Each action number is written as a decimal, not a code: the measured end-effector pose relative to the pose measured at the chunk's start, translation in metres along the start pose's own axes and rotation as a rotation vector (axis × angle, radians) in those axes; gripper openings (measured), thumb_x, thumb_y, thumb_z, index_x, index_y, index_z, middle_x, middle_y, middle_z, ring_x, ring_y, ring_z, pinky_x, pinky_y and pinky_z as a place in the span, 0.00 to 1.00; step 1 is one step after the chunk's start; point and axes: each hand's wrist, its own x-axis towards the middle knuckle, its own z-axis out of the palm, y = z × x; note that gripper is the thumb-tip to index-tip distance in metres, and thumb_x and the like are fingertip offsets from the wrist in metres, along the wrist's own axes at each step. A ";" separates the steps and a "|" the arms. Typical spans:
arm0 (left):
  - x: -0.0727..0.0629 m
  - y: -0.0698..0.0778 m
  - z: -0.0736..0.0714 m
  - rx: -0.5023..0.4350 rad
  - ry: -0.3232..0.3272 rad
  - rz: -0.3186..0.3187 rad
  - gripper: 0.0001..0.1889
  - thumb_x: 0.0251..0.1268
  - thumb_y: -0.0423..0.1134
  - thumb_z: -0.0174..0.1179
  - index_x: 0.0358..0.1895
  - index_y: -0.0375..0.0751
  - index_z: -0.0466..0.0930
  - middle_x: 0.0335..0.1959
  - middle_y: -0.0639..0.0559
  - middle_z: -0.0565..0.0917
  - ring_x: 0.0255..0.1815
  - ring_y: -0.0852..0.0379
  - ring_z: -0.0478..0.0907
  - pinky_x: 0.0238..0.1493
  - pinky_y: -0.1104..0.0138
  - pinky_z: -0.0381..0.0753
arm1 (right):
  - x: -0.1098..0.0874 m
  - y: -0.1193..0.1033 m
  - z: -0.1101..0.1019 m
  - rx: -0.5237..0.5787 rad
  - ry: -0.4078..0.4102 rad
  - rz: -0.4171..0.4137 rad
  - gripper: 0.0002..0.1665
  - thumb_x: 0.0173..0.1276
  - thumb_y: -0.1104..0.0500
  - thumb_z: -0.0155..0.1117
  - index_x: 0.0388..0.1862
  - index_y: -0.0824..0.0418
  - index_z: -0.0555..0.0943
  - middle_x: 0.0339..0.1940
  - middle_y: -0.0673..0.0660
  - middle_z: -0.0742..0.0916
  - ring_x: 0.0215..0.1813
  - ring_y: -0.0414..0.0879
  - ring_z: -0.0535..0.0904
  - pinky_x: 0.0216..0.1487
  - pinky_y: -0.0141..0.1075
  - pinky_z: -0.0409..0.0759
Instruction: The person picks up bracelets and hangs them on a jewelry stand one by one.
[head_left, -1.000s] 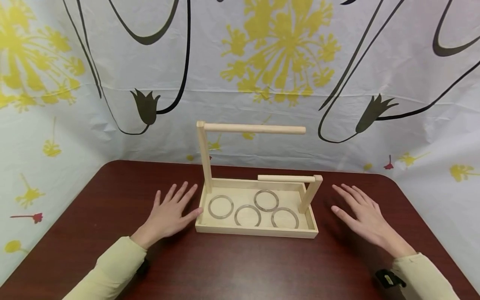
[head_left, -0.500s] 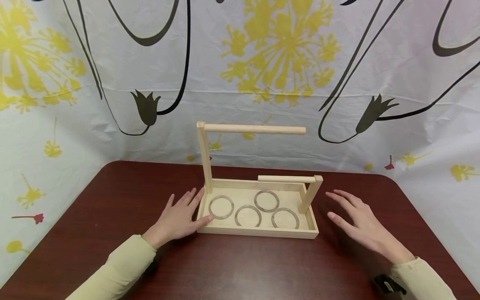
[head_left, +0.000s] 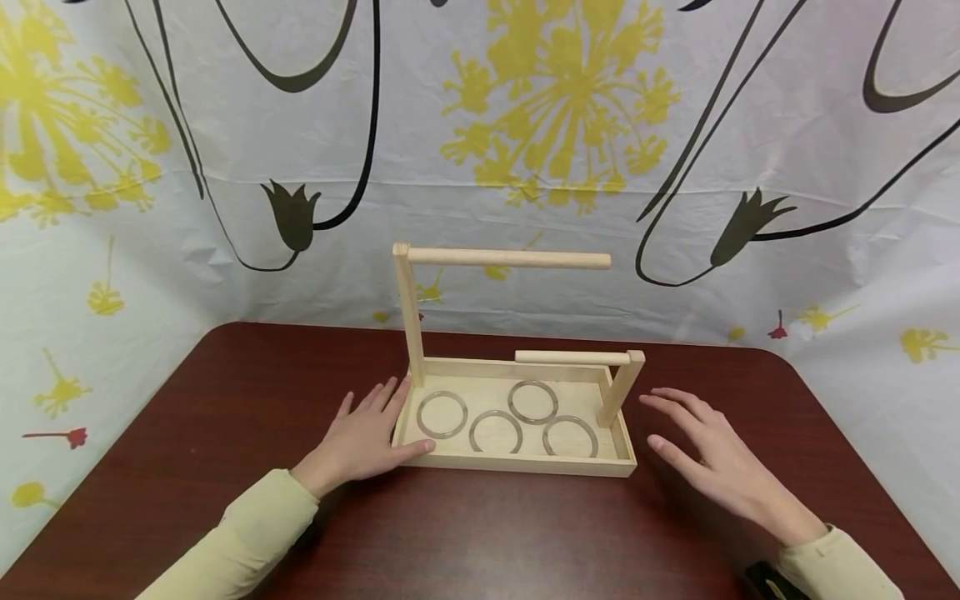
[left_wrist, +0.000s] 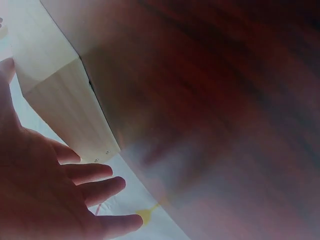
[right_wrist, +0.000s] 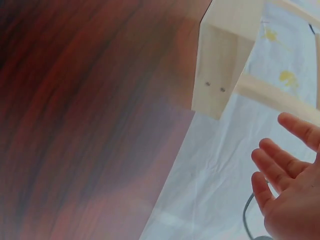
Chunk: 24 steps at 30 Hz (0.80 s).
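A shallow wooden tray (head_left: 517,463) stands mid-table, with several greyish rings (head_left: 533,402) lying flat inside. At its left end a tall post (head_left: 410,317) carries a long horizontal dowel (head_left: 510,258); a shorter post (head_left: 622,390) at the right end carries a short dowel (head_left: 572,357). My left hand (head_left: 362,437) is at the tray's left end, fingers extended, its thumb over the front left corner. Whether it touches the wood I cannot tell. To the right of the tray, my right hand (head_left: 716,458) hovers apart from it with fingers loosely extended, holding nothing.
The tray sits on a dark red-brown table (head_left: 480,533) with rounded far corners. Behind and at both sides hangs a pale sheet (head_left: 480,208) printed with yellow flowers and dark stems. The two dowels jut out above the tray.
My left hand has moved right, bringing its thumb over the tray's corner. My right hand has come slightly left, closer to the tray. The rings look unmoved.
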 end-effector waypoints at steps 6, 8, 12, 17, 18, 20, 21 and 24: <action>0.001 0.002 0.000 -0.004 -0.009 -0.003 0.56 0.57 0.76 0.48 0.77 0.37 0.47 0.74 0.35 0.56 0.72 0.37 0.55 0.66 0.38 0.47 | 0.001 -0.010 0.005 0.000 -0.018 -0.006 0.28 0.65 0.59 0.66 0.65 0.51 0.74 0.63 0.53 0.74 0.62 0.46 0.67 0.55 0.46 0.59; 0.001 0.003 -0.001 -0.004 -0.011 -0.002 0.56 0.57 0.76 0.49 0.77 0.36 0.47 0.74 0.35 0.57 0.72 0.36 0.55 0.66 0.38 0.47 | 0.002 -0.013 0.007 0.003 -0.025 -0.010 0.28 0.66 0.58 0.66 0.65 0.53 0.74 0.62 0.52 0.75 0.62 0.47 0.68 0.56 0.47 0.59; 0.001 0.003 -0.002 -0.020 -0.007 0.002 0.56 0.56 0.74 0.51 0.77 0.35 0.48 0.72 0.35 0.59 0.71 0.35 0.57 0.65 0.38 0.50 | 0.005 -0.018 0.011 0.010 -0.044 -0.024 0.28 0.66 0.59 0.66 0.65 0.56 0.74 0.62 0.50 0.75 0.61 0.47 0.68 0.56 0.48 0.61; 0.004 0.002 -0.001 -0.055 0.001 0.011 0.56 0.55 0.72 0.55 0.76 0.35 0.49 0.71 0.35 0.62 0.69 0.36 0.60 0.64 0.38 0.54 | 0.010 -0.025 0.017 0.018 -0.047 -0.050 0.29 0.65 0.58 0.67 0.65 0.54 0.74 0.62 0.48 0.75 0.59 0.47 0.70 0.55 0.46 0.63; 0.004 0.001 -0.001 -0.063 0.002 0.016 0.56 0.55 0.72 0.55 0.77 0.35 0.49 0.71 0.35 0.63 0.69 0.37 0.61 0.64 0.38 0.55 | 0.012 -0.027 0.018 0.021 -0.046 -0.057 0.30 0.64 0.58 0.68 0.65 0.52 0.74 0.62 0.47 0.75 0.59 0.46 0.70 0.55 0.46 0.63; 0.005 0.001 -0.001 -0.077 0.000 0.022 0.56 0.55 0.72 0.56 0.77 0.36 0.48 0.71 0.36 0.63 0.69 0.38 0.61 0.63 0.38 0.56 | 0.015 -0.030 0.021 0.028 -0.049 -0.063 0.30 0.64 0.58 0.68 0.65 0.51 0.74 0.61 0.47 0.75 0.59 0.46 0.71 0.54 0.46 0.64; 0.005 0.000 -0.001 -0.084 -0.002 0.024 0.56 0.56 0.71 0.56 0.77 0.36 0.48 0.71 0.36 0.63 0.69 0.39 0.62 0.63 0.38 0.56 | 0.016 -0.032 0.023 0.034 -0.056 -0.062 0.30 0.64 0.58 0.68 0.65 0.50 0.73 0.62 0.46 0.75 0.59 0.46 0.70 0.54 0.46 0.64; 0.005 0.000 -0.001 -0.100 -0.008 0.021 0.56 0.56 0.71 0.57 0.77 0.36 0.47 0.71 0.37 0.63 0.69 0.39 0.62 0.63 0.38 0.56 | 0.022 -0.036 0.028 0.049 -0.079 -0.067 0.29 0.65 0.57 0.67 0.66 0.50 0.73 0.62 0.46 0.74 0.60 0.45 0.70 0.55 0.46 0.65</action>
